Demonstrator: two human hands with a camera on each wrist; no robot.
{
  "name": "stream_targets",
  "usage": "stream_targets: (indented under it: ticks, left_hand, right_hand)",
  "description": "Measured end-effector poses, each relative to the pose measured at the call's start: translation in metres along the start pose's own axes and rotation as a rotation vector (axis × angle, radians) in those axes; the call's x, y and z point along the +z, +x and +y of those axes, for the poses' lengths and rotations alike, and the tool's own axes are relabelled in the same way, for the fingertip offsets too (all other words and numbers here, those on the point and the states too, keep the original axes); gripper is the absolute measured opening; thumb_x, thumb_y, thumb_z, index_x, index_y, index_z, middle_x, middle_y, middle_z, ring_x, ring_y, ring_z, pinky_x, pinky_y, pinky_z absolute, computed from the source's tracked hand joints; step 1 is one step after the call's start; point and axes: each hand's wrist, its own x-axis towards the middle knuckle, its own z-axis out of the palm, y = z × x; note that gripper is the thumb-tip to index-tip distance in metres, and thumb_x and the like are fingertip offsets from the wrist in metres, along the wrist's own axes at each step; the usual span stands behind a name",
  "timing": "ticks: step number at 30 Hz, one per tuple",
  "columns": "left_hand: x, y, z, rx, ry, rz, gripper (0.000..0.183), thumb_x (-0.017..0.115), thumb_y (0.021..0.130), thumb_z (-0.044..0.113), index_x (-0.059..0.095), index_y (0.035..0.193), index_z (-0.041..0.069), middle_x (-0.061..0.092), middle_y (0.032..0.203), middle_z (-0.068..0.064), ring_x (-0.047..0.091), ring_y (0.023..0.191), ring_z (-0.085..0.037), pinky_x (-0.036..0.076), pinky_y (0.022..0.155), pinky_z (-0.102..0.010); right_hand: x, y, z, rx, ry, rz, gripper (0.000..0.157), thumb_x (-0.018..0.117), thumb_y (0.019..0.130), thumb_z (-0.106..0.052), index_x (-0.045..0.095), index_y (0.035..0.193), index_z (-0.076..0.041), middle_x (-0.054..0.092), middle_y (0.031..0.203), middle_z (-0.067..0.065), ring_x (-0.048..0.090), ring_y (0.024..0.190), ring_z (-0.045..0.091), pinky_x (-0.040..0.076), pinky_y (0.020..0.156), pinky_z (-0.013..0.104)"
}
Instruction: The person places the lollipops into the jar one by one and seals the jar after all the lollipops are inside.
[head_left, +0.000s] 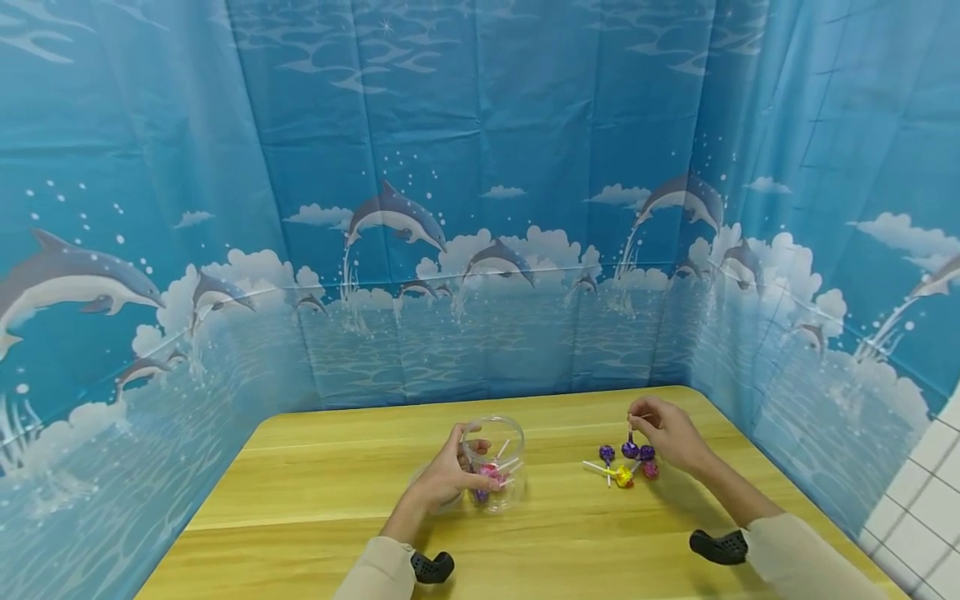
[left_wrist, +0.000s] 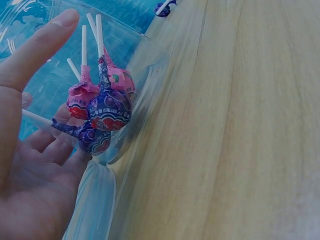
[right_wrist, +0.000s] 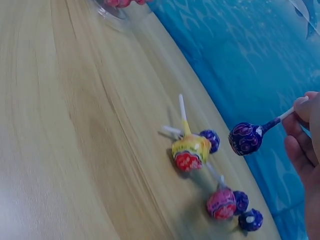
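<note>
My left hand (head_left: 452, 475) grips a clear plastic jar (head_left: 492, 424), thumb on the near side and fingers round the far side. Inside the jar, pink lollipops (left_wrist: 82, 100) and purple lollipops (left_wrist: 109, 110) lie with white sticks pointing various ways. My right hand (head_left: 671, 433) pinches a purple lollipop (right_wrist: 246, 139) by the end of its stick, its wrapped head hanging down above the table. Close below lie a yellow lollipop (right_wrist: 190, 151), a pink lollipop (right_wrist: 221, 204) and a few purple lollipops (right_wrist: 250, 220).
The wooden table (head_left: 300, 492) carries everything. A clear round piece (left_wrist: 92, 200), perhaps a lid, lies beside the left hand, partly hidden by it. A blue dolphin-print curtain (head_left: 480, 333) hangs around the back and sides of the table.
</note>
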Motion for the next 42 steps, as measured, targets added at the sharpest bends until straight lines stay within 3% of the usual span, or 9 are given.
stream_targets:
  ticks: [6, 18, 22, 27, 35, 42]
  left_hand:
    - [0.002, 0.002, -0.003, 0.01, 0.001, -0.005, 0.091, 0.088, 0.083, 0.006, 0.032, 0.155, 0.017, 0.053, 0.142, -0.014, 0.056, 0.123, -0.03, 0.047, 0.103, -0.044]
    - [0.0, 0.002, -0.004, 0.023, 0.009, -0.001, 0.092, 0.089, 0.083, 0.007, 0.032, 0.155, 0.015, 0.055, 0.14, -0.013, 0.055, 0.124, -0.033, 0.048, 0.101, -0.044]
    - [-0.001, 0.003, -0.005, 0.022, 0.008, -0.003, 0.092, 0.089, 0.083, 0.007, 0.032, 0.155, 0.016, 0.055, 0.139, -0.013, 0.056, 0.122, -0.03, 0.048, 0.101, -0.043]
    - [-0.002, 0.003, -0.003, 0.023, 0.006, -0.008, 0.091, 0.088, 0.084, 0.006, 0.032, 0.155, 0.017, 0.054, 0.14, -0.014, 0.056, 0.12, -0.03, 0.049, 0.099, -0.042]
    - [-0.002, 0.003, -0.002, 0.023, 0.014, -0.003, 0.092, 0.088, 0.083, 0.005, 0.032, 0.155, 0.016, 0.055, 0.139, -0.012, 0.058, 0.119, -0.03, 0.049, 0.099, -0.043]
    - [-0.002, 0.003, -0.002, 0.013, 0.039, -0.001, 0.091, 0.088, 0.084, 0.009, 0.033, 0.155, 0.017, 0.055, 0.14, -0.011, 0.058, 0.116, -0.028, 0.049, 0.096, -0.041]
  right_hand:
    - [0.011, 0.006, -0.011, -0.002, 0.042, -0.022, 0.006, 0.06, 0.106, -0.008, 0.064, 0.103, -0.004, 0.067, 0.092, 0.007, 0.063, 0.077, 0.014, 0.049, 0.063, 0.03]
    - [0.034, 0.03, -0.046, -0.049, 0.137, -0.097, 0.01, 0.062, 0.106, -0.015, 0.064, 0.102, -0.006, 0.067, 0.092, 0.007, 0.061, 0.075, 0.018, 0.048, 0.064, 0.031]
    - [0.039, 0.038, -0.061, -0.068, 0.143, -0.095, 0.005, 0.062, 0.106, -0.011, 0.065, 0.102, -0.01, 0.066, 0.092, 0.005, 0.06, 0.074, 0.019, 0.047, 0.064, 0.032]
    - [0.044, 0.05, -0.081, -0.093, 0.167, -0.095, 0.01, 0.061, 0.105, -0.007, 0.065, 0.101, -0.016, 0.067, 0.092, 0.005, 0.06, 0.073, 0.019, 0.047, 0.064, 0.033]
    - [0.057, 0.063, -0.112, -0.145, 0.263, -0.149, 0.005, 0.061, 0.106, -0.008, 0.065, 0.105, -0.006, 0.067, 0.097, 0.012, 0.065, 0.079, 0.021, 0.051, 0.069, 0.034]
    - [0.075, 0.073, -0.129, -0.162, 0.274, -0.164, 0.004, 0.061, 0.105, -0.007, 0.065, 0.105, -0.006, 0.067, 0.098, 0.015, 0.065, 0.08, 0.019, 0.051, 0.071, 0.034]
